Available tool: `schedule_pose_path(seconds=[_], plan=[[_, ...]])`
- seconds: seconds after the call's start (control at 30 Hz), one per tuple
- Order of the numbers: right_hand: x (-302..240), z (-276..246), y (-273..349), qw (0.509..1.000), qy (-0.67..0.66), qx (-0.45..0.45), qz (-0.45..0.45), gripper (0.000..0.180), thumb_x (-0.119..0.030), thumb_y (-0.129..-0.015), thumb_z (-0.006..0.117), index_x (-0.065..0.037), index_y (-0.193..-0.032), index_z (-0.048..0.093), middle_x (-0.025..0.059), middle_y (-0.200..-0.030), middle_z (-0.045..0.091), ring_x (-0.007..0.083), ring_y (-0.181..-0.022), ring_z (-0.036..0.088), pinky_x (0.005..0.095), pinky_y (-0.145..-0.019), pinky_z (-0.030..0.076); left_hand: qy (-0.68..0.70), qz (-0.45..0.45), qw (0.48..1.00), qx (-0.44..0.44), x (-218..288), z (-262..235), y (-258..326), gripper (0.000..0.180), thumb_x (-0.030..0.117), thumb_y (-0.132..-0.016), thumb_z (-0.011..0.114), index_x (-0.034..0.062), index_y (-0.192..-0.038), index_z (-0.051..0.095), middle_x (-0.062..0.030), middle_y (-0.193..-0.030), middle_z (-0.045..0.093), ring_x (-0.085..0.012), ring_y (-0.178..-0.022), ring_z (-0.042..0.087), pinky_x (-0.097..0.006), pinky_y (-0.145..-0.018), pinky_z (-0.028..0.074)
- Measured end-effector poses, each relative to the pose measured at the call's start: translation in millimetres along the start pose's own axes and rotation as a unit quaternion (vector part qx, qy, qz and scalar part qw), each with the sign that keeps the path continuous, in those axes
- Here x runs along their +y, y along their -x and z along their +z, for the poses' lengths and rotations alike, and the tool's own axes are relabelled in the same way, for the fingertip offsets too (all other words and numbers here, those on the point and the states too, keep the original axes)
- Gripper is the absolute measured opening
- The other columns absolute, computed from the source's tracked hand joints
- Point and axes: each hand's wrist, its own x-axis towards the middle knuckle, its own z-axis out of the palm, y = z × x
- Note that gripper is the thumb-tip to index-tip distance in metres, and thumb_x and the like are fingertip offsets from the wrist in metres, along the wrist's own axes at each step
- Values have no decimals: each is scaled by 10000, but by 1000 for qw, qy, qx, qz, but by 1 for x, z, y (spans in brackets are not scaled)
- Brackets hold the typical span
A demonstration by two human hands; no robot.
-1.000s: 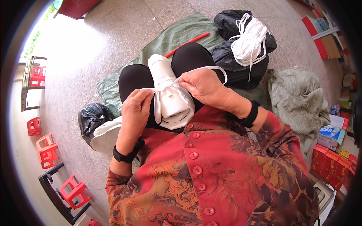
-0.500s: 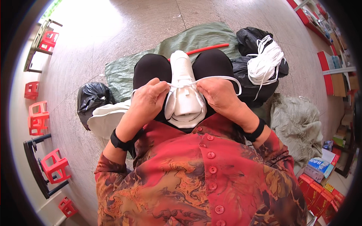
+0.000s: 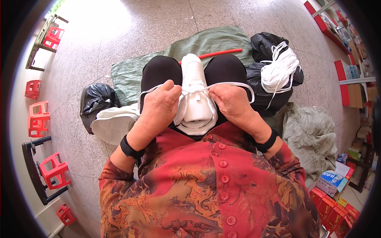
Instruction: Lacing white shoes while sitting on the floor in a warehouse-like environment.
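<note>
A white shoe (image 3: 197, 113) stands between my knees, its toe pointing away from me and its opening towards me. A white shoelace (image 3: 236, 83) crosses over the shoe and runs out to both sides. My left hand (image 3: 160, 105) is closed in a pinch on the lace at the left of the shoe. On the other side my right hand (image 3: 232, 102) pinches the lace too, with a loose end looping out over my right knee. Fingertips of both hands are partly hidden, and the lace is drawn across between them.
A bundle of white laces (image 3: 279, 69) lies on black plastic bags (image 3: 264, 45) at the right. White shoe parts (image 3: 113, 125) rest at the left beside another black bag (image 3: 99, 103). Beyond my knees are a green woven sheet (image 3: 131, 77) and a red rod (image 3: 222, 52). Red stools (image 3: 54, 170) line the left.
Both hands keep their pinch on the lace and have barely moved. My left hand is turned slightly; the whole view has shifted a little.
</note>
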Motion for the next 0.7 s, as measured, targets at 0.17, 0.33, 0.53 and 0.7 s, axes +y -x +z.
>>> schedule_pose_path(seconds=[0.17, 0.33, 0.53, 0.7], plan=[[-1, -1, 1, 1000, 0, 2, 0, 96, -107, -879, 647, -21, -916, 668, 166, -835, 667, 360, -771, 649, 410, -666, 506, 129, -29, 990, -42, -7, 2, -2, 26, 31, -881, 582, 35, -885, 607, -131, -809, 555, -351, -724, 598, -404, -626, 470], [1, 1, 3, 1000, 2, 13, -2, 101, -116, -882, 647, -23, -914, 672, 164, -832, 668, 360, -767, 649, 409, -665, 506, 124, -51, 991, -27, -4, 12, 4, 34, 22, -880, 575, 26, -885, 608, -138, -796, 555, -346, -728, 603, -399, -623, 466], [6, 0, 3, 1000, 1, 6, 3, 102, -119, -890, 635, -23, -898, 671, 165, -822, 664, 360, -753, 644, 412, -650, 497, 3, 26, 1000, 13, 11, 12, 3, 33, 50, -881, 589, 23, -862, 588, -139, -771, 537, -350, -701, 598, -430, -606, 456], [-3, 4, 3, 999, -17, 33, 17, 149, -185, -920, 597, -41, -901, 631, 160, -770, 636, 377, -732, 627, 450, -650, 492, 17, -10, 1000, -16, 7, 14, 5, 42, 53, -895, 597, 24, -925, 589, -131, -778, 552, -348, -665, 598, -404, -606, 476]])
